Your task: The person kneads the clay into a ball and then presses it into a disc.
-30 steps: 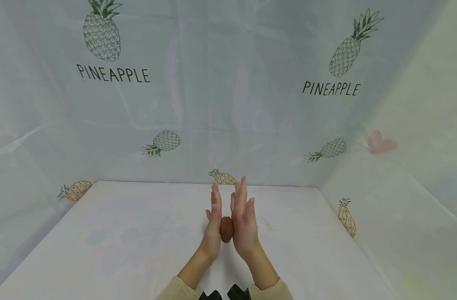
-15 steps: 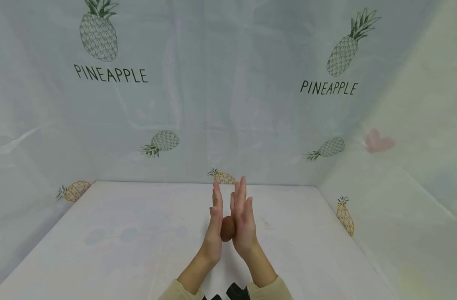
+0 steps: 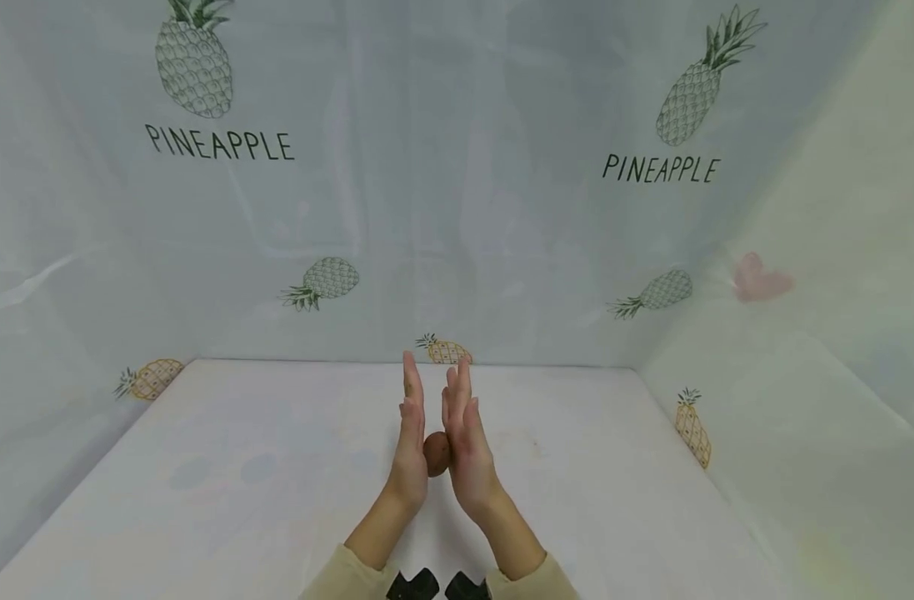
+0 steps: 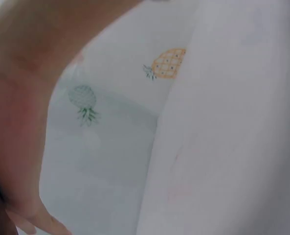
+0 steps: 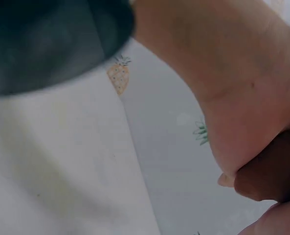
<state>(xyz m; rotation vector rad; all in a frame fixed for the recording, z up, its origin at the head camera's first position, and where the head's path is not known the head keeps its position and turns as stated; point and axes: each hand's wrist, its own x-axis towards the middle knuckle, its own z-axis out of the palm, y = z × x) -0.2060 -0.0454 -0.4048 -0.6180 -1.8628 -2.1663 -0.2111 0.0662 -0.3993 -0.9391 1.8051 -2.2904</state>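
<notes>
Left hand [image 3: 412, 450] is standing with its fingers straight and pointing away from the person; no fingers are curling round anything. Right hand [image 3: 467, 458] is mirroring it, fingers likewise straight, palm facing inward. The lump [image 3: 437, 454], brown and roundish, is sitting between the two palms, touching both, nearer the heels than the fingertips. The right wrist view is showing it lying against that palm's base. Both hands are appearing to hold it up over the table [image 3: 576, 467], which is spreading out to either side of them; beyond the fingertips the cloth [image 3: 457, 208] is hanging.

Step in hand, as judged: the palms are pressing the lump, probably shaping it. The next move is calling for even pressure from both palms and matched sliding; uneven pressing would be risking a lopsided or slipping lump.
</notes>
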